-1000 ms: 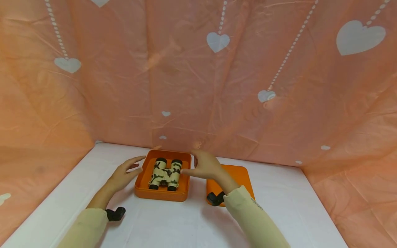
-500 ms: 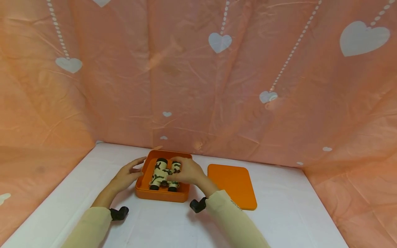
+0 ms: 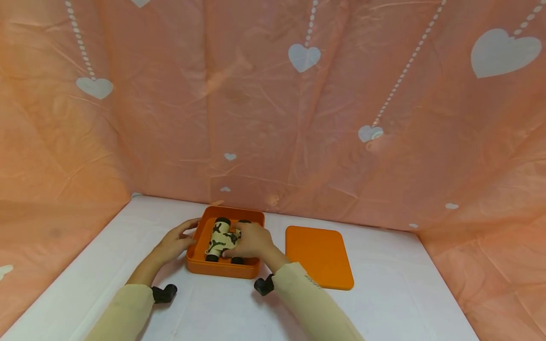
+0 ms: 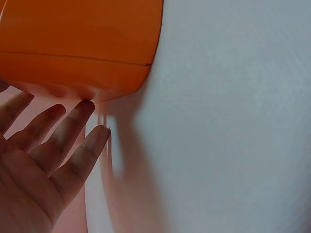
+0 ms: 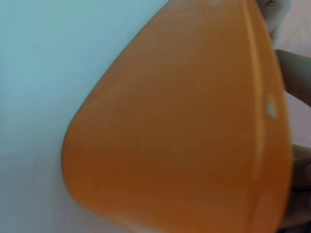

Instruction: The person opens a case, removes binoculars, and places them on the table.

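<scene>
A pair of camouflage-patterned toy binoculars lies inside an orange box on the white table. My right hand grips the right barrel from above, with the thumb near the front end, and hides most of that barrel. At the box's left side is my left hand. Its fingers are extended in the left wrist view, their tips at the orange wall. The box wall fills much of the right wrist view, where parts of fingers show beyond the rim.
To the right of the box, an orange lid lies flat on the white tabletop. A pink curtain with white hearts stands behind and along both sides. Each wrist wears a black camera mount.
My right hand has moved left from the box's right rim, over the binoculars, and taken hold of the right barrel. My left hand stays at the box's left side.
</scene>
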The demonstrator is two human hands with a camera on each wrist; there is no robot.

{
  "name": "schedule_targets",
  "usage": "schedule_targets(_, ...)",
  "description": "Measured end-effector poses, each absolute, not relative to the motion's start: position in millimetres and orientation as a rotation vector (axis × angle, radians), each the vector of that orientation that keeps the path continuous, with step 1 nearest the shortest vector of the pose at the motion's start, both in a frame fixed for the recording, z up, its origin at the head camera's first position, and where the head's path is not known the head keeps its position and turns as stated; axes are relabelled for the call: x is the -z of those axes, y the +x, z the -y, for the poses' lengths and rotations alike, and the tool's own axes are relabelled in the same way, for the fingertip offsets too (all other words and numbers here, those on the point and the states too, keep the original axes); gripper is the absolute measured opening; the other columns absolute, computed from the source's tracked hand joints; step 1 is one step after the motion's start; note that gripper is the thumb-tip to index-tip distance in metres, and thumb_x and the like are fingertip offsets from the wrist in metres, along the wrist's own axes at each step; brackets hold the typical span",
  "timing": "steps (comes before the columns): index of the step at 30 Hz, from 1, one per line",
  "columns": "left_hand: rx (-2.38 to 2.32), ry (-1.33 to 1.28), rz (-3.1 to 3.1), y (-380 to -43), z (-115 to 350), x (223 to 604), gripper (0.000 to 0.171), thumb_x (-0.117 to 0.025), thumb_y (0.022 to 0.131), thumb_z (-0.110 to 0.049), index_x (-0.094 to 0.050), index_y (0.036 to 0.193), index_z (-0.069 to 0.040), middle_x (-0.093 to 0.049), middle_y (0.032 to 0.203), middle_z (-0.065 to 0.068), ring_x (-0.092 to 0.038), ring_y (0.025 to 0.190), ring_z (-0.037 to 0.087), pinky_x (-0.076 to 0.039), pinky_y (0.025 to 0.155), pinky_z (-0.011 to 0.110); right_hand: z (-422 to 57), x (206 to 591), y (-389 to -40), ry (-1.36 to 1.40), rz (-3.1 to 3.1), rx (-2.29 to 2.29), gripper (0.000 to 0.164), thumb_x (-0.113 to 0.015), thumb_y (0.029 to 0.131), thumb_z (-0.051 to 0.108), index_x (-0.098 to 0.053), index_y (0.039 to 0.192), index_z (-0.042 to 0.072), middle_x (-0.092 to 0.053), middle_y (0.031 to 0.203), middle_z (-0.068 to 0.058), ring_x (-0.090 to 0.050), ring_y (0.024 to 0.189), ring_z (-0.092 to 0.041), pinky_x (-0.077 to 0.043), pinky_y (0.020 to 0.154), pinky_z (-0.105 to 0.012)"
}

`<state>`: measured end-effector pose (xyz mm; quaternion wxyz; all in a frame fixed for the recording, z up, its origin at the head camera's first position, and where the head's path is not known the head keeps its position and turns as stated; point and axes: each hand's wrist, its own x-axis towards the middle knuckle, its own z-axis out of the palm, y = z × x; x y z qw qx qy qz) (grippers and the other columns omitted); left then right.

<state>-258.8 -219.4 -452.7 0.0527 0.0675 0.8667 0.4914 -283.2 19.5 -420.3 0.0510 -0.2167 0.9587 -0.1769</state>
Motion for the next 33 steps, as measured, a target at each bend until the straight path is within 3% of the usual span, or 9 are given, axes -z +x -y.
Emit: schedule_targets(33, -1.62, 0.232, -2.569, -260.5, 221.9, 457.5, 0.061, -0.051, 0.092, -0.005, -0.032, 0.15, -0.005, -0.037, 0.145, 0.031, -0.049, 0.123, 0.049, -0.053, 0.092, 0.052, -9.3, 434.4, -290.6, -0.611, -3.008, 0.373, 0.075, -0.081, 0.062, 0.063, -0.062, 0.128, 0.032, -0.067, 0.119, 0.01, -0.064, 0.097, -0.013, -0.05, 0.064, -0.029)
